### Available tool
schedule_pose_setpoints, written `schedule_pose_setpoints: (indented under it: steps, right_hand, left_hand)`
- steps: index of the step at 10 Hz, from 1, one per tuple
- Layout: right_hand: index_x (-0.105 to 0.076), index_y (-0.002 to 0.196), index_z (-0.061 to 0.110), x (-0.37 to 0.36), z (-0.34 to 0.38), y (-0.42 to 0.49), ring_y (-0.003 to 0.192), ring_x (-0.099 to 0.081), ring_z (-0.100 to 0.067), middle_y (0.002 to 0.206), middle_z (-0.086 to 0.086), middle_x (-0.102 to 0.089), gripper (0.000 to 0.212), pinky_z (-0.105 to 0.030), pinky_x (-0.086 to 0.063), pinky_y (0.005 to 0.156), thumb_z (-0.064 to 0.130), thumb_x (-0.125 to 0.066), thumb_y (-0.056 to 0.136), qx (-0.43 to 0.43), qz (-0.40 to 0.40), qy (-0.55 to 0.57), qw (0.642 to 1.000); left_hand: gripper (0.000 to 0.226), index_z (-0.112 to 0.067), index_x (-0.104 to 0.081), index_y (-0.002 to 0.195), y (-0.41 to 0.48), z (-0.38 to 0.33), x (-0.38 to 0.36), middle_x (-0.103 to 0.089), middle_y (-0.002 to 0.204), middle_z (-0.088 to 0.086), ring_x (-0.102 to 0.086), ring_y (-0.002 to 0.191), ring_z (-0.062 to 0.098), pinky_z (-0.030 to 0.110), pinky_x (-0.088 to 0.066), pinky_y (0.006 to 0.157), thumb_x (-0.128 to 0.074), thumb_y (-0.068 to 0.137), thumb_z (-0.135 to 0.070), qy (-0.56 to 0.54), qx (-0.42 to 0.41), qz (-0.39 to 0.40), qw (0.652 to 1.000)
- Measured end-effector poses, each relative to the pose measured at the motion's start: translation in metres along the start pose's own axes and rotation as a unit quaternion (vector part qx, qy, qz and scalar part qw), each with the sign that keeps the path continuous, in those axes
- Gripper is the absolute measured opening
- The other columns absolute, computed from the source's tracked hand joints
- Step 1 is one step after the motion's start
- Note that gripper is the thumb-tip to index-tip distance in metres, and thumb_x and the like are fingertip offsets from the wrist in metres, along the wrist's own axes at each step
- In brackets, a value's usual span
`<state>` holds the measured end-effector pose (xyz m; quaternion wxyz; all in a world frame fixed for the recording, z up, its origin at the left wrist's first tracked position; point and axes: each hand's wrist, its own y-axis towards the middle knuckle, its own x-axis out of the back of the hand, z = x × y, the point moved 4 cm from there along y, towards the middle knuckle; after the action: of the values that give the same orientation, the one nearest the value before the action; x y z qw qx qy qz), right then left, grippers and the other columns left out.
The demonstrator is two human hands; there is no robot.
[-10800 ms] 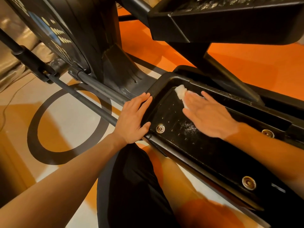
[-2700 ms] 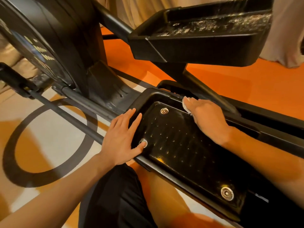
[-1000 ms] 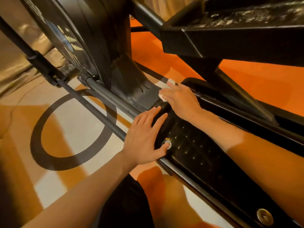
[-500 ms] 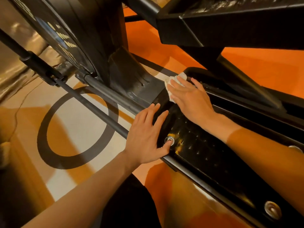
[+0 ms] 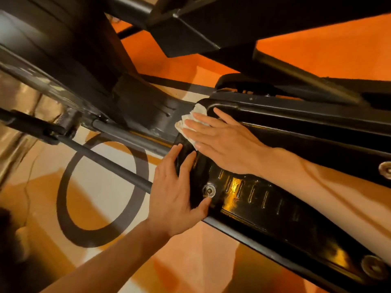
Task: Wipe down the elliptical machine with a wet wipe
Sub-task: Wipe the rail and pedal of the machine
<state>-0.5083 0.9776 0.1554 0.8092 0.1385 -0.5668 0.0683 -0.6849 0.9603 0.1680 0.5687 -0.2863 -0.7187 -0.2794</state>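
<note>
The floor (image 5: 321, 47) fills the background, orange at the top and the bottom, pale at the left, where a dark ring (image 5: 63, 187) is painted on it; over it stands the elliptical machine (image 5: 63, 49), its black housing filling the upper left and blurred; a second footplate (image 5: 211, 28) hangs raised across the top, dark and seen from below; the near footplate (image 5: 264, 199) runs from the centre down to the lower right, a glossy black tray with a raised rim, rows of short ridges and a yellow glint of light on its surface; a dark rod (image 5: 105, 159) slants from the left edge towards the footplate's front corner and passes behind the left hand (image 5: 175, 197).

That hand lies flat and open on the footplate's front outer edge, fingers straight and close together, pointing up and away, holding nothing; its thumb rests on the tray just below a round metal bolt (image 5: 209, 190); the right hand (image 5: 228, 144) reaches in from the right, also flat with straight fingers, and presses the wet wipe (image 5: 190, 121) against the front lip of the footplate; the wipe is white and crumpled, showing beyond and under the fingertips, just above the left hand's fingertips; two more bolts sit on the tray, one (image 5: 373, 266) at the lower right, one (image 5: 386, 170) at the right edge.
</note>
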Motion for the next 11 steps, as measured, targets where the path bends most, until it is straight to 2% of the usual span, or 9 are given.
schedule_pose_setpoints:
  steps: [2,3,4,5,6,8,9,10,11]
  right_hand:
    - [-0.018,0.162,0.034,0.001,0.034,-0.012,0.151,0.010,0.010,0.167,0.023,-0.005,0.058,-0.025,0.010,0.125,0.054,-0.010,0.108,-0.036,0.036,0.176,0.983]
    - [-0.014,0.165,0.024,-0.027,0.052,-0.016,0.158,0.003,-0.011,0.172,0.006,-0.006,0.057,-0.039,0.003,0.129,0.040,-0.006,0.110,-0.025,0.050,0.137,0.989]
    - [-0.018,0.164,0.016,-0.044,0.062,-0.032,0.156,-0.013,-0.031,0.170,-0.009,-0.017,0.057,-0.045,-0.016,0.127,0.034,-0.010,0.110,-0.062,0.067,0.104,0.990]
    - [-0.009,0.165,0.019,-0.017,0.084,-0.067,0.158,-0.010,-0.022,0.172,-0.004,-0.010,0.066,-0.038,-0.015,0.127,0.051,-0.022,0.109,-0.144,0.041,0.165,0.975]
    - [-0.011,0.165,0.025,-0.006,0.101,-0.095,0.159,0.002,-0.017,0.173,0.001,0.001,0.070,-0.038,-0.004,0.129,0.061,-0.020,0.106,-0.217,0.041,0.113,0.969]
    - [-0.019,0.163,0.026,0.006,0.134,-0.142,0.159,-0.009,-0.022,0.171,-0.005,-0.013,0.106,-0.042,-0.006,0.128,0.074,0.028,0.082,-0.299,0.147,-0.067,0.940]
    - [-0.003,0.163,0.032,0.007,0.128,-0.134,0.159,-0.003,-0.022,0.173,-0.004,-0.002,0.101,-0.041,-0.007,0.129,0.076,0.030,0.078,-0.325,0.162,-0.055,0.930]
    - [0.013,0.161,0.038,0.009,0.118,-0.126,0.157,0.014,-0.020,0.171,-0.001,0.012,0.079,-0.039,0.008,0.127,0.074,0.009,0.091,-0.316,0.165,-0.057,0.933]
    - [0.018,0.158,0.041,0.006,0.109,-0.124,0.155,0.022,-0.018,0.171,-0.001,0.015,0.081,-0.042,0.013,0.126,0.080,0.007,0.088,-0.308,0.151,-0.079,0.936]
  left_hand:
    - [0.095,-0.008,-0.016,0.165,-0.005,0.005,0.016,-0.007,0.174,0.004,-0.007,0.161,0.018,0.042,-0.018,0.130,-0.031,0.098,-0.074,-0.084,-0.014,-0.015,0.996]
    - [0.087,-0.009,-0.007,0.166,-0.003,0.019,0.022,-0.005,0.175,0.004,0.000,0.162,0.018,0.047,-0.008,0.130,-0.028,0.104,-0.066,-0.050,-0.054,0.036,0.997]
    - [0.081,-0.011,-0.006,0.166,-0.002,0.029,0.019,-0.007,0.175,0.002,-0.002,0.161,0.017,0.048,-0.007,0.131,-0.028,0.107,-0.061,-0.047,-0.099,0.080,0.991]
    - [0.080,-0.013,-0.008,0.167,-0.008,0.033,0.012,-0.006,0.175,0.002,-0.001,0.161,0.016,0.047,-0.011,0.131,-0.025,0.107,-0.063,-0.033,-0.125,0.086,0.988]
    - [0.081,-0.014,-0.011,0.167,-0.012,0.035,0.008,-0.008,0.175,0.003,-0.005,0.161,0.018,0.047,-0.017,0.130,-0.020,0.106,-0.067,-0.005,-0.113,0.060,0.992]
    - [0.086,-0.013,-0.020,0.165,-0.047,0.033,0.011,-0.016,0.172,0.011,-0.017,0.159,0.031,0.052,-0.025,0.126,-0.015,0.101,-0.070,0.001,-0.059,0.046,0.997]
    - [0.088,-0.018,-0.019,0.165,-0.049,0.030,0.016,-0.022,0.169,0.015,-0.016,0.159,0.031,0.049,-0.014,0.130,-0.011,0.098,-0.073,0.024,-0.061,0.050,0.997]
    - [0.094,-0.026,-0.009,0.167,-0.036,0.027,0.018,-0.019,0.169,0.023,-0.006,0.160,0.036,0.050,-0.006,0.130,0.007,0.090,-0.079,0.050,-0.065,0.070,0.994]
    - [0.110,-0.027,-0.007,0.167,-0.016,0.028,0.017,-0.011,0.170,0.024,0.000,0.160,0.038,0.050,-0.003,0.130,0.025,0.079,-0.083,0.057,-0.046,0.088,0.993]
